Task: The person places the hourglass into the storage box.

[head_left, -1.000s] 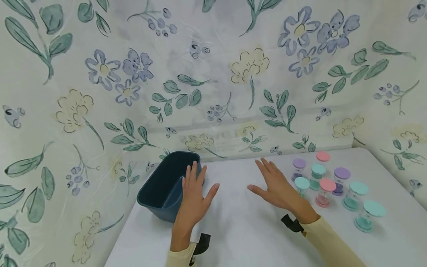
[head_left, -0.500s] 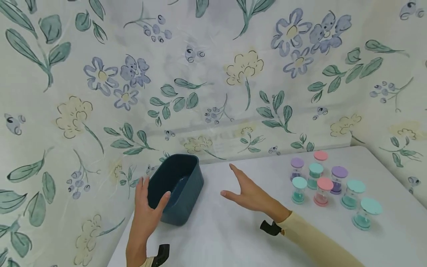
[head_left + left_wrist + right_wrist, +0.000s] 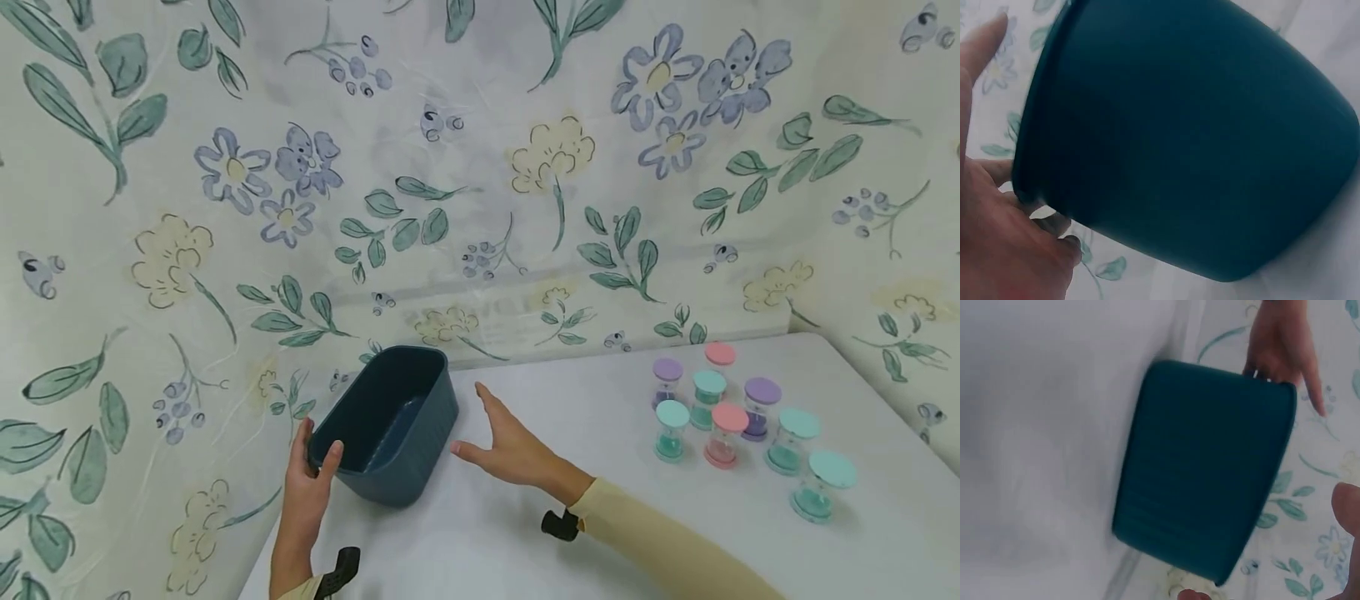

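Note:
A dark teal plastic bin (image 3: 408, 471) stands on the white table, its top facing up and nothing visible inside. My left hand (image 3: 300, 500) is at the bin's near-left corner. Its fingers lie against the outer side, partly hidden behind the wall, and the thumb sticks out apart from the rim in the right wrist view. The bin's wall (image 3: 1179, 137) fills most of the left wrist view. To the right of the bin hovers my right hand (image 3: 513, 450), fingers straight and thumb spread, a short gap from the wall. It holds nothing.
Several small sand timers with mint, pink and purple caps stand on the right of the table, among them a pink timer (image 3: 726, 435) and a mint timer (image 3: 823, 485). Floral fabric (image 3: 480, 167) hangs behind the table and along its sides.
Both hands have moved left. The left hand has gone from in front of the bin to its near-left corner, and the right hand has come closer to its right side.

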A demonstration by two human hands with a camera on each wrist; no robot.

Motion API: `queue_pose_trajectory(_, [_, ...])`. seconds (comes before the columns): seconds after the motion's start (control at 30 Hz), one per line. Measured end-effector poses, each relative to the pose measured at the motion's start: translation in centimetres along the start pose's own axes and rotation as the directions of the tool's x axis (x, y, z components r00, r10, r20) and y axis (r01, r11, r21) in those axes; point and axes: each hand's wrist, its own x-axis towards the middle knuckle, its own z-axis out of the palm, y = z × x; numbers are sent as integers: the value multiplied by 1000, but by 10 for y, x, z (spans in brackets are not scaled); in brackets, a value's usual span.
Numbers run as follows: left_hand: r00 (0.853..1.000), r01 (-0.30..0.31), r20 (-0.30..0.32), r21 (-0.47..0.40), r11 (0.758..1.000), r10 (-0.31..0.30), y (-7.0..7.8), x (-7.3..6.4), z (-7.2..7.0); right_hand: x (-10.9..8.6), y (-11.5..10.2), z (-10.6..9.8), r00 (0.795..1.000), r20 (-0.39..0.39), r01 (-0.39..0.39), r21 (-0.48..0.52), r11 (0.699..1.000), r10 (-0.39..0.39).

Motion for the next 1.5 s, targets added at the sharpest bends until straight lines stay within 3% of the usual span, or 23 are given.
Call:
queue_pose_trajectory(0.13, [1000, 12, -26, -117, 993, -15, -11, 4, 1, 6, -1, 15, 1000, 22, -14, 55, 998, 13])
queue_pose_trajectory(0.33, [989, 115, 123, -250, 961, -86, -20, 6, 0, 15, 1, 39, 997, 65, -36, 84, 996, 30])
queue_pose_trajectory(0.5, [983, 133, 164, -296, 946, -87, -25, 2, 0, 15, 4, 54, 993, 111, -53, 73, 996, 45])
queue_pose_trajectory(0.73, [974, 137, 211, -260, 956, -82, -24, -2, 1, 14, 4, 60, 992, 120, -41, 111, 993, 27])
queue_pose_trajectory(0.97, [970, 102, 238, -210, 972, -50, -26, -5, 4, 12, 2, 64, 991, 130, 1, 140, 990, -19])
queue_pose_trajectory(1.2, [971, 90, 236, -240, 967, -32, -27, -11, 10, 12, 1, 66, 990, 134, 19, 164, 986, -41])
queue_pose_trajectory(1.5, [967, 45, 253, -52, 998, -31, -21, -15, 14, 14, 6, 61, 998, 56, -1, 187, 982, -10])
